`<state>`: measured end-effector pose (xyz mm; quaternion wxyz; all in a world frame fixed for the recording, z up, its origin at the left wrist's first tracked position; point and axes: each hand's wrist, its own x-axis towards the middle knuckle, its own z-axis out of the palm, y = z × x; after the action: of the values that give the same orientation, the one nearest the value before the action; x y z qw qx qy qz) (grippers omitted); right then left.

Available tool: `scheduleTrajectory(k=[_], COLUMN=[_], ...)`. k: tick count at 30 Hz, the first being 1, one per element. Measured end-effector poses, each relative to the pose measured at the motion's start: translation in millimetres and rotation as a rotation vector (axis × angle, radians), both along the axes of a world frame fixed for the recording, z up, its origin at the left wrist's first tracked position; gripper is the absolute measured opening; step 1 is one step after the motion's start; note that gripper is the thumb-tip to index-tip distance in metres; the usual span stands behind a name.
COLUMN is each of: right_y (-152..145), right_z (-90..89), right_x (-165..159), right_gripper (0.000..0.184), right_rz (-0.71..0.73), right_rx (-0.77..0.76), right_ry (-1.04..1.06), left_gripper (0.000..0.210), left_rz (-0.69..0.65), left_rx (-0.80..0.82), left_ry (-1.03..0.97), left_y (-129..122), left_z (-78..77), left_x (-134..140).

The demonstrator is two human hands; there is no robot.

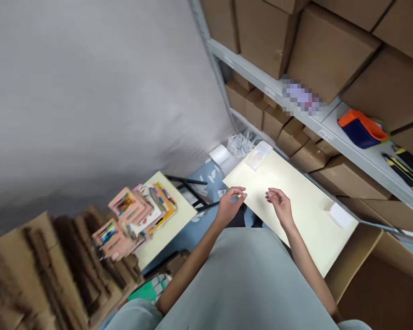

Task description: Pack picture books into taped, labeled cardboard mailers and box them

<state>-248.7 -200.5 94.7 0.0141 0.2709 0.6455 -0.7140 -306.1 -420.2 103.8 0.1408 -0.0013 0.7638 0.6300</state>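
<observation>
My left hand (230,204) hovers at the near edge of a pale yellow table (292,192), its fingers loosely bent and apart from the thumb. Nothing shows in it. To its right, my right hand (280,206) hangs over the same tabletop, likewise with slightly curled fingers and no object in them. A flat, clear plastic packet (259,156) lies at the table's far corner. Toward the right end sits a small white box or stack of cards (340,214), too blurred to tell which.
Left, a second table (182,213) bears stacked colourful packs (147,208), beside upright cardboard sheets (37,270). An open carton (361,266) stands at right. The shelf (261,82) holds brown boxes, an orange-and-blue pouch (361,130) and yellow-black cutters (404,172). Crumpled plastic (242,144) lies behind.
</observation>
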Motion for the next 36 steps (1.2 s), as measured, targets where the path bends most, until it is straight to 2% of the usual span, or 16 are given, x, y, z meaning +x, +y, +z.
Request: scheduleTrajectory(k=[4, 10, 14, 17, 21, 27, 32, 36], right_y=[-27.6, -94.9, -155.2, -214.8, -313.6, -478.5, -595.3, -677.9], right_z=[7.0, 20.0, 32.7, 49.0, 84.1, 152.8, 206.5, 248.3], right_x=[16.0, 22.2, 23.8, 30.0, 48.5, 93.6, 137.9, 155.0], right_gripper=[0.052, 0.052, 0.051, 0.048, 0.046, 0.047, 0.038, 0.025], right_rz=[0.189, 0.457, 0.648, 0.818, 1.024, 1.223, 1.309, 1.266], right_rx=[-0.052, -0.097, -0.086, -0.075, -0.093, -0.094, -0.056, 0.085], right_ry=[0.046, 0.129, 0.19, 0.252, 0.342, 0.558, 0.796, 1.202], left_gripper=[0.04, 0.054, 0.056, 0.05, 0.045, 0.033, 0.03, 0.028], left_rz=[0.189, 0.455, 0.615, 0.733, 0.929, 1.21, 1.389, 1.44], left_rx=[-0.039, -0.028, -0.028, -0.066, -0.116, -0.24, -0.393, -0.499], left_ry=[0.027, 0.097, 0.185, 0.266, 0.364, 0.52, 0.656, 0.75], left_y=[-32.0, -87.3, -134.3, -182.2, -263.2, -404.1, -507.5, -565.1], left_z=[26.9, 59.2, 84.3, 102.1, 122.0, 153.1, 185.4, 213.6], left_x=[55.7, 117.5, 153.7, 186.5, 242.4, 342.3, 410.6, 433.5])
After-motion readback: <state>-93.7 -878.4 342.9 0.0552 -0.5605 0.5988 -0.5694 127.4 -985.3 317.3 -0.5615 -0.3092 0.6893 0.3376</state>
